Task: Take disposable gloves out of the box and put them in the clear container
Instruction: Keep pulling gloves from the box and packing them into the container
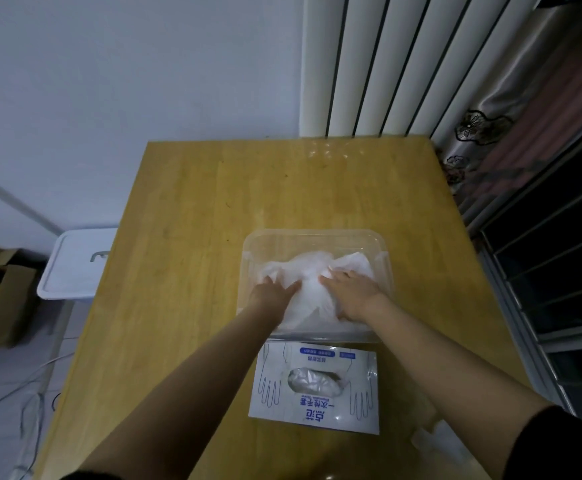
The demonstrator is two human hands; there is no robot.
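Observation:
A clear plastic container [312,237] stands on the wooden table, holding a crumpled heap of thin white disposable gloves [308,296]. Both my hands are inside it. My left hand [274,291] lies flat on the left side of the heap, fingers straight. My right hand [352,292] presses down on the right side, fingers spread over the plastic. Just in front of the container lies the white and blue glove box [312,407], with more gloves showing through its oval opening [314,379].
The wooden table [196,271] reaches back to a white wall and a white radiator [369,64]. A loose clear glove [435,441] lies right of the box. A white stool [75,268] stands left of the table, a cardboard box [2,299] further left, a dark shelf [559,289] on the right.

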